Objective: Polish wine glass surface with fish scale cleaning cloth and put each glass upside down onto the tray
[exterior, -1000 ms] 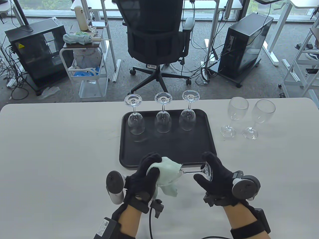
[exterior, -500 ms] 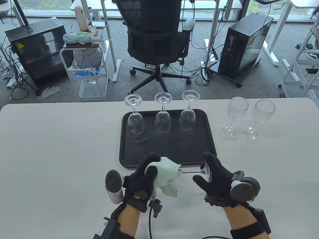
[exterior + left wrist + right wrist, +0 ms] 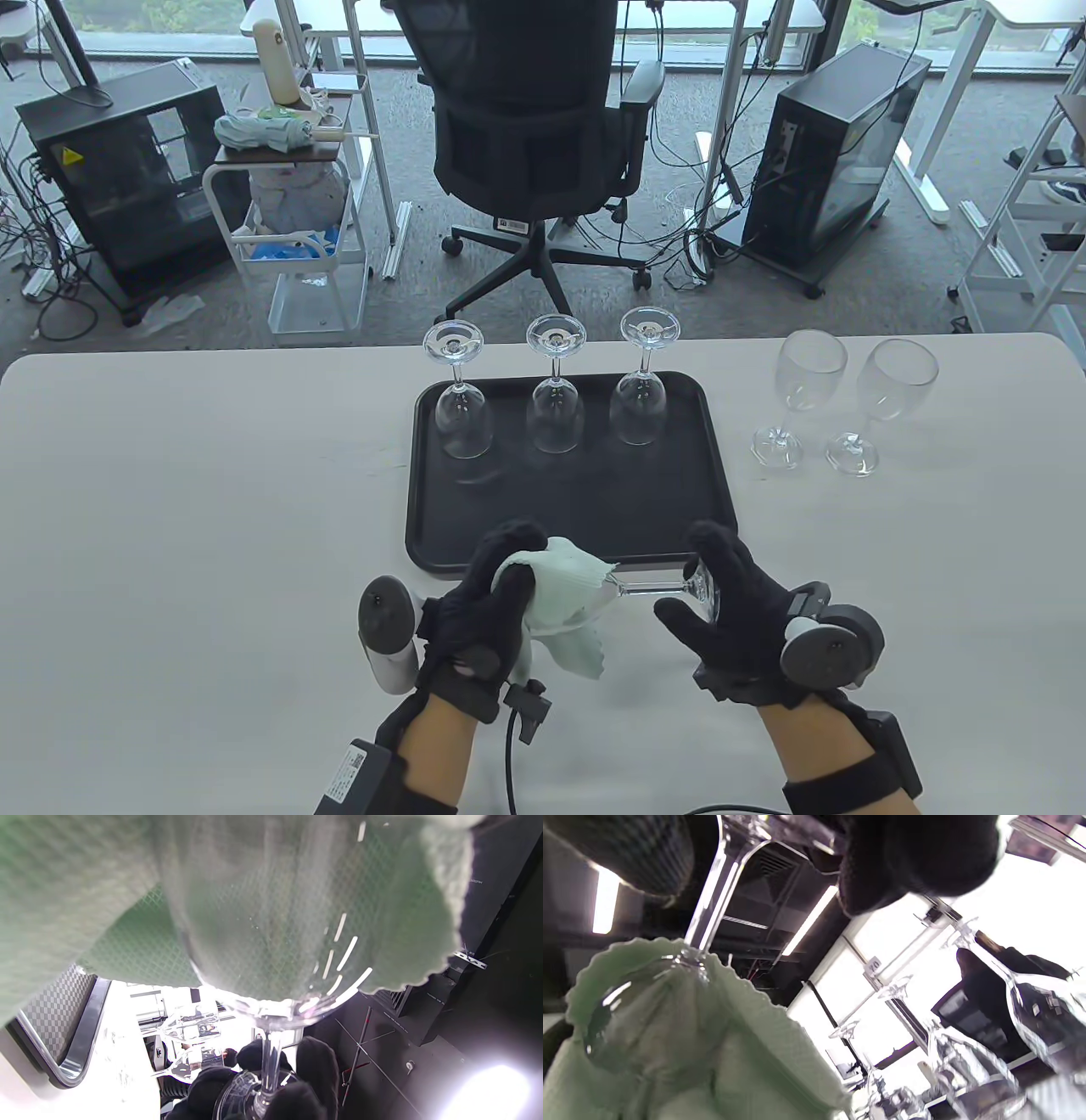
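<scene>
A wine glass [image 3: 653,586] lies sideways above the table's near edge, held between both hands. My left hand [image 3: 492,594] grips its bowl through a pale green cleaning cloth [image 3: 564,607], which wraps the bowl [image 3: 271,942] almost fully. My right hand [image 3: 717,594] pinches the foot [image 3: 706,587] of the glass; its stem [image 3: 710,895] runs to the cloth [image 3: 712,1052]. Three glasses [image 3: 462,407] [image 3: 556,399] [image 3: 640,390] stand upside down along the back of the black tray [image 3: 577,518]. Two upright glasses [image 3: 797,390] [image 3: 882,399] wait right of the tray.
The white table [image 3: 187,509] stretches to both sides of the tray. Beyond its far edge stand an office chair [image 3: 526,144], a small cart [image 3: 288,221] and two computer cases [image 3: 840,161].
The cloth and left hand have shifted slightly on the bowl, and the cloth's hanging corner has moved a little. The right hand keeps its hold on the foot.
</scene>
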`<state>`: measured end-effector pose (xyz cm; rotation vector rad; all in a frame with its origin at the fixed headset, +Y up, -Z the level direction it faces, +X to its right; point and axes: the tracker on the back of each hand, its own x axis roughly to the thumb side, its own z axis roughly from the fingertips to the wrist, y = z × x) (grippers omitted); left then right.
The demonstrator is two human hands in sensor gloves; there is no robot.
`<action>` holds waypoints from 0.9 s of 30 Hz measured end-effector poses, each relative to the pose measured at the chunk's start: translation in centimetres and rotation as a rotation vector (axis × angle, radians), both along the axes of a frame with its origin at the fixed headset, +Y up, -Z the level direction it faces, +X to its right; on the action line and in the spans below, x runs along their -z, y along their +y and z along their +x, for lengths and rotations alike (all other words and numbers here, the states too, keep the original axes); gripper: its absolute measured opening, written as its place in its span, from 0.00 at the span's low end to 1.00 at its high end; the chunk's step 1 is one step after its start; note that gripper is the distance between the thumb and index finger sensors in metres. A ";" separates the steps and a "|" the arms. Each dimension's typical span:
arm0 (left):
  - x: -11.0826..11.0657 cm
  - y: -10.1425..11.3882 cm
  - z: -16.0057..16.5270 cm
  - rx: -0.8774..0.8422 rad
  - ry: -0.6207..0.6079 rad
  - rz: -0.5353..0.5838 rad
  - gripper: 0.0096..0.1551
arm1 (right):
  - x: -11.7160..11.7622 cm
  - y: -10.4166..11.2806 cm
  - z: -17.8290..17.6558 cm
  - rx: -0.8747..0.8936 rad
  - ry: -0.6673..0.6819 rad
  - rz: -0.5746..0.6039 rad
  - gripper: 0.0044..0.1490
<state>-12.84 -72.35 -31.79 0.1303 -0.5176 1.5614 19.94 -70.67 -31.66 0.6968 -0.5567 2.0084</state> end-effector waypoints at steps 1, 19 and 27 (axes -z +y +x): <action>0.0 0.1 0.0 0.008 0.005 0.022 0.34 | 0.2 -0.1 0.0 0.017 -0.001 -0.062 0.53; 0.7 0.3 -1.8 -0.080 0.065 0.000 0.29 | 3.0 9.1 2.5 -0.272 -0.432 -0.043 0.52; 0.6 0.3 -2.2 -0.102 0.077 -0.007 0.29 | 8.4 7.0 -2.5 -0.677 -0.529 -0.041 0.47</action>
